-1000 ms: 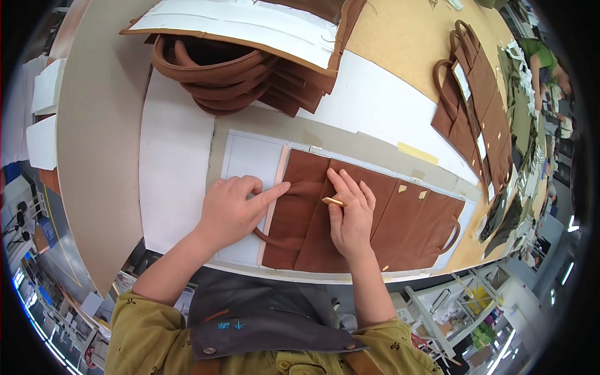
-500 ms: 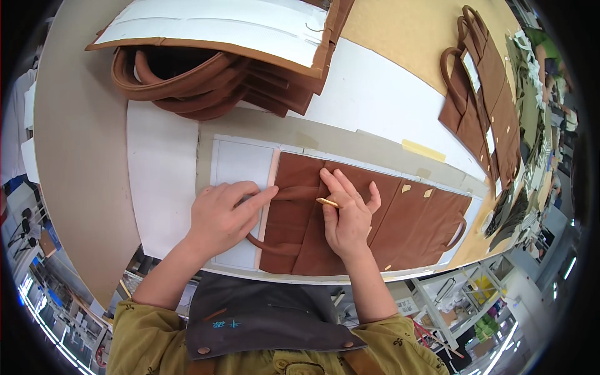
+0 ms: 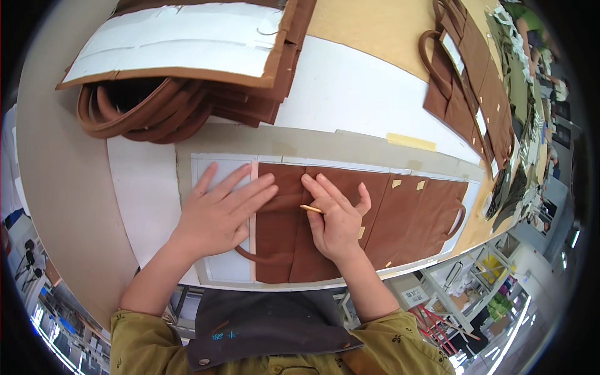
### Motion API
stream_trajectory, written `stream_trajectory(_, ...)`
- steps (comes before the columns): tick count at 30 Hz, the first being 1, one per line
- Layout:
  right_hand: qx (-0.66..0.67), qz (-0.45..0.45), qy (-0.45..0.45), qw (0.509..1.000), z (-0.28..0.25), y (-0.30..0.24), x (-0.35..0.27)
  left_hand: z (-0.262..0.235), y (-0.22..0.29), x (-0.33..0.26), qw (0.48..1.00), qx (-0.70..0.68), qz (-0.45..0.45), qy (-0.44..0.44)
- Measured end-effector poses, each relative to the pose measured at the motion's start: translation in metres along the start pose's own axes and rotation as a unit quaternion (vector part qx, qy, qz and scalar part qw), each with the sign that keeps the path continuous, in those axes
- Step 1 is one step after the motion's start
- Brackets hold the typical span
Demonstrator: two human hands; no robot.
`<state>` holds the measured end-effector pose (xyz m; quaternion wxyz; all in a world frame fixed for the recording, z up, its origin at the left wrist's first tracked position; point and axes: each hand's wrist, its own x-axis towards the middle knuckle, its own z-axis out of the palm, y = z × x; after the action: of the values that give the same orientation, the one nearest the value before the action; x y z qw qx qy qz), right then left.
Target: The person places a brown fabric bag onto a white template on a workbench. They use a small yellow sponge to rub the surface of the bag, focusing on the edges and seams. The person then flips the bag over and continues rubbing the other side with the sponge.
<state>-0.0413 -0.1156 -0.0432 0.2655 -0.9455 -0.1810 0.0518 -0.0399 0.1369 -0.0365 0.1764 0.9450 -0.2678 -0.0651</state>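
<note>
A flat brown leather-like bag panel with handles at both ends lies across a white board. My left hand is spread flat, its fingertips over the panel's left end and a pale pink strip along that edge. Below this hand a brown handle loops out past the strip. My right hand rests on the panel by a vertical seam, index and middle fingers stretched toward its top edge. Between its thumb and fingers it holds a short tan pointed stick; its other end is hidden.
Stacked brown bag pieces with handles and a white backing sheet stand at the far left. More brown pieces lie at the far right, beside green material. Yellow tape marks the grey board. The table edge runs before me.
My left hand has gone from bent fingers at the handle to lying flat and spread over the panel's left end. My right hand still holds the stick by the seam. The view has shifted slightly.
</note>
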Motion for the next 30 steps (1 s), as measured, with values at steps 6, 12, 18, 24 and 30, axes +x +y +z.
stream_trajectory(6, 0.003, -0.017, 0.028, 0.999, 0.0, 0.001, 0.001, 0.003, -0.002, 0.003, 0.999, -0.024, -0.025, 0.022)
stream_trajectory(12, -0.001, -0.016, 0.029, 0.999, 0.002, 0.0, 0.001, 0.003, -0.002, 0.002, 0.998, -0.027, -0.038, 0.034)
stream_trajectory(18, 0.042, 0.011, 0.022, 0.999, -0.006, -0.005, 0.006, 0.004, -0.004, 0.001, 0.998, -0.029, -0.035, 0.039)
stream_trajectory(24, 0.245, 0.094, 0.152, 0.953, 0.006, -0.031, 0.02, 0.005, -0.003, 0.001, 0.998, -0.033, -0.041, 0.029)
stream_trajectory(30, 0.221, 0.138, 0.202, 0.944, 0.029, -0.043, 0.045, 0.006, -0.005, 0.0, 0.997, -0.049, -0.039, 0.038)
